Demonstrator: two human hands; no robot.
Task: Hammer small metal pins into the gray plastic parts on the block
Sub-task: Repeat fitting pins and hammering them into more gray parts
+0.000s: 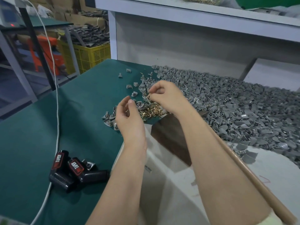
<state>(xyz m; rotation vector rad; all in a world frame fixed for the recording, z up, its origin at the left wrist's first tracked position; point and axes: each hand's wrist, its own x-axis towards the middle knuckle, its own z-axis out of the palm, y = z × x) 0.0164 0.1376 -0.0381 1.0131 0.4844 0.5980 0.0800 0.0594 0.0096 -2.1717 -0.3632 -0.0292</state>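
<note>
**Far left.** A white cable (56,88) runs down across the green mat (32,135). Two black cartridges marked TAPER (71,171) lie near the front edge, well apart from the work.

**Left hand** (128,117). It is held above the mat edge with the fingers loosely curled and the thumb tip close to the forefinger. Blur makes it impossible to tell whether a pin sits between them.

**Centre.** Loose brass pins (151,111) lie in a small pile on the mat between the two hands, with stray gray pieces around them.

**Right hand** (165,96). It is raised over the pile, thumb and forefinger pinched on what appears to be a small gray part (148,99), the other fingers curled in.

**Block** (168,137). It is dark and sits beneath the right forearm, and no part is visibly seated on it. The hammer handle (253,182) lies along the bench under that forearm, ungripped, its head hidden.

**Right.** A heap of gray parts (243,111) covers the bench.

**Assessment.** The work appears to be at pick-up and fitting, with nothing ready to strike yet.

**Risks.**
- A pin started crooked by hand would likely bend or split the part under the hammer.
- A dropped pin would be hard to recover among the scattered pieces.
- The forearm lying over the handle may drag it and knock the pin pile.
- Fingers steadying so small a part on the block sit close to the blow.
</note>
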